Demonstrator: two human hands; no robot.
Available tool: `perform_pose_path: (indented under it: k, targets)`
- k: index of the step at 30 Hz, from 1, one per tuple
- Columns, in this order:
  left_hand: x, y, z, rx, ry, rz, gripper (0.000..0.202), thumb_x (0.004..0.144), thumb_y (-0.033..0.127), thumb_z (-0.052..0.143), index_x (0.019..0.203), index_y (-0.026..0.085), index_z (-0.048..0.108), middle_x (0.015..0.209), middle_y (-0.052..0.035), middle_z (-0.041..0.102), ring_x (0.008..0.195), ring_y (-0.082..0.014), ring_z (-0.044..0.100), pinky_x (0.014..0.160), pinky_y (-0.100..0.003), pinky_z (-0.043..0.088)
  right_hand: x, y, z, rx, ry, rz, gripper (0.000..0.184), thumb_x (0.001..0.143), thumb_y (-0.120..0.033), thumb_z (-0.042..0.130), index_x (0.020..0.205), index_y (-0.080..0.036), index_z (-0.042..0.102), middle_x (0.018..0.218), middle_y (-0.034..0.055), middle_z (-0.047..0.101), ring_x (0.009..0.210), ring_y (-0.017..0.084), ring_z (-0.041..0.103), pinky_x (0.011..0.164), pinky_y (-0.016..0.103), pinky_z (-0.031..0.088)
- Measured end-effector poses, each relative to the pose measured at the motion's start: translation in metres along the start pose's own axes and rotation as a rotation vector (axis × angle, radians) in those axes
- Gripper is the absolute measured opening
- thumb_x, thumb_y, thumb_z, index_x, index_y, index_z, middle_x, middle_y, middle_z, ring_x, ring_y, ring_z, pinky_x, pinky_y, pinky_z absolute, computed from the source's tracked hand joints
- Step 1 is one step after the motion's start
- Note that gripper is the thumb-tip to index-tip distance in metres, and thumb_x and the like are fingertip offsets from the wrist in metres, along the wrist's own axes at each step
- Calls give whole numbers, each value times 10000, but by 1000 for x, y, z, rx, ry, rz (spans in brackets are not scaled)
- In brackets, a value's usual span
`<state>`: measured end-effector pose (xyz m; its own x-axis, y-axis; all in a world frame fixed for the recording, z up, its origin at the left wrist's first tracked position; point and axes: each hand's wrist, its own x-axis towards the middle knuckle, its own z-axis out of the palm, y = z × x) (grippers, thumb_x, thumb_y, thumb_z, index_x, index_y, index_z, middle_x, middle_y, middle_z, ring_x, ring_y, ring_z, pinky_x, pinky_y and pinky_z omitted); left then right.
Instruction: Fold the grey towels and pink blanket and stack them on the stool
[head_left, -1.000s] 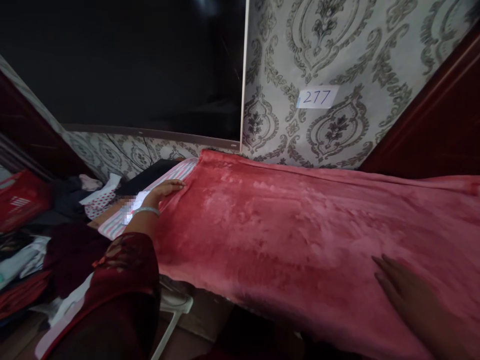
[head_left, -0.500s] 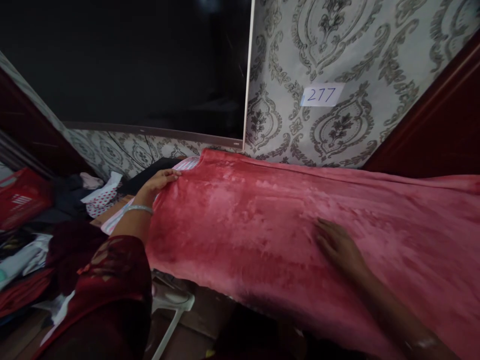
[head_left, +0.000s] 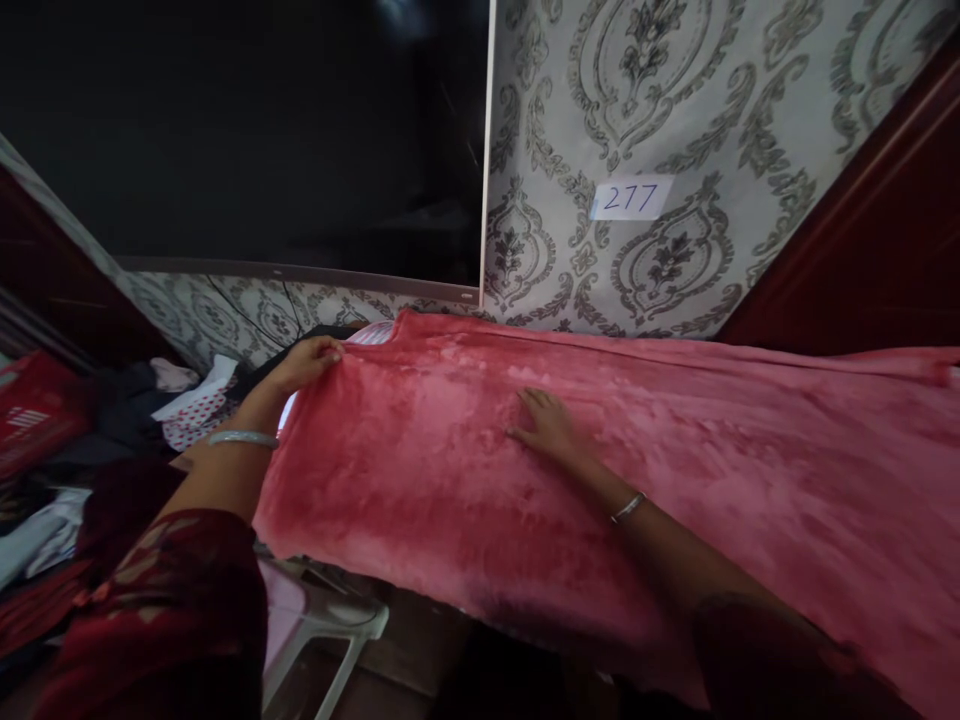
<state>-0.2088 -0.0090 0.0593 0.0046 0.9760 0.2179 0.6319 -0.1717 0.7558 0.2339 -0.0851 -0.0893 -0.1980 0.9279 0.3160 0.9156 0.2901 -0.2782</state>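
Note:
A plush pink-red blanket [head_left: 450, 470] lies spread over a long surface, with its near edge hanging down in front. At its far left corner, my left hand [head_left: 309, 362] pinches the edge and draws the cloth out to the left. My right hand [head_left: 553, 425] rests flat on top of the blanket, left of its middle, fingers spread. Some striped cloth [head_left: 371, 333] shows from under the blanket at the back left. What supports the blanket is mostly hidden.
A large dark television [head_left: 247, 140] hangs on the patterned wall behind, beside a paper label [head_left: 631, 198] reading 277. Piled clothes [head_left: 199, 405] and a red bag [head_left: 41, 410] lie at left. A white plastic stool [head_left: 337, 615] stands below the blanket's near left edge.
My left hand has pulled the blanket's corner further left, covering more of the striped cloth. My right hand has slid left and away from me across the blanket.

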Motion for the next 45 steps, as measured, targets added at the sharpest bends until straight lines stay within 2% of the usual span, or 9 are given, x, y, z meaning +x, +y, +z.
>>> perform_pose_path:
  k: [4, 11, 15, 23, 29, 34, 37, 40, 45]
  targets:
    - [-3, -1, 6, -43, 108, 55, 171, 706, 353, 687, 704, 213, 589, 743, -1, 609, 756, -186, 588, 803, -316, 522, 7, -17, -2, -19, 2, 39, 670, 866, -518, 709, 1429, -175, 590, 1469, 186, 569, 1341, 356, 499, 1104, 483, 379]
    - [-7, -4, 12, -129, 134, 53, 188, 695, 368, 706, 700, 213, 599, 720, 1, 568, 809, -204, 581, 844, -319, 510, 2, -36, -7, -61, -11, 41, 217, 1002, -310, 571, 1070, -192, 741, 1151, 151, 696, 1095, 281, 584, 918, 395, 407]
    - [-5, -9, 13, -179, 150, 44, 150, 666, 331, 689, 709, 212, 607, 750, -4, 598, 786, -189, 560, 803, -310, 509, 4, -43, -8, -86, -26, 66, 183, 1004, -204, 540, 996, -178, 721, 1082, 155, 699, 1050, 278, 586, 885, 384, 390]
    - [-5, -34, 21, -142, 130, -18, 234, 633, 426, 683, 728, 228, 603, 744, -18, 594, 763, -207, 537, 758, -329, 497, 6, -35, -30, 28, 133, 32, 220, 1028, -185, 430, 970, -180, 642, 1030, 127, 695, 969, 247, 582, 832, 326, 385]
    - [4, -42, 43, 237, 184, -31, 67, 692, 295, 583, 689, 229, 569, 856, -76, 613, 958, -272, 597, 948, -385, 481, 8, -34, -33, -10, 77, -4, 255, 1019, -165, 419, 988, -181, 672, 1021, 135, 719, 967, 254, 613, 836, 337, 412]
    - [3, -44, 56, 338, 157, -106, 140, 690, 285, 619, 612, 229, 517, 820, -134, 632, 946, -367, 630, 898, -499, 489, 9, -39, -30, -22, 42, -13, 288, 1007, -137, 427, 975, -178, 711, 998, 123, 730, 944, 245, 635, 820, 325, 429]
    - [-1, -33, 67, 399, 200, -81, 167, 693, 308, 642, 620, 207, 531, 983, -233, 657, 1128, -487, 572, 961, -628, 428, 11, -44, -33, -24, 43, -25, 300, 1000, -116, 430, 976, -173, 724, 977, 114, 731, 901, 230, 636, 792, 310, 430]
    - [-7, -4, 95, 379, 145, 98, 156, 764, 345, 619, 772, 191, 645, 1087, -217, 681, 1217, -447, 556, 1058, -586, 404, 11, -48, -39, -36, 23, -21, 286, 998, -103, 451, 960, -153, 729, 977, 112, 735, 892, 211, 639, 786, 285, 429]
    - [-32, 63, 173, 148, -236, 530, 377, 816, 482, 637, 1096, 239, 709, 1193, -111, 713, 1179, -314, 624, 1068, -412, 443, 7, -54, -53, -40, 29, -21, 240, 1020, -123, 491, 973, -135, 726, 982, 57, 741, 912, 155, 633, 804, 224, 425]
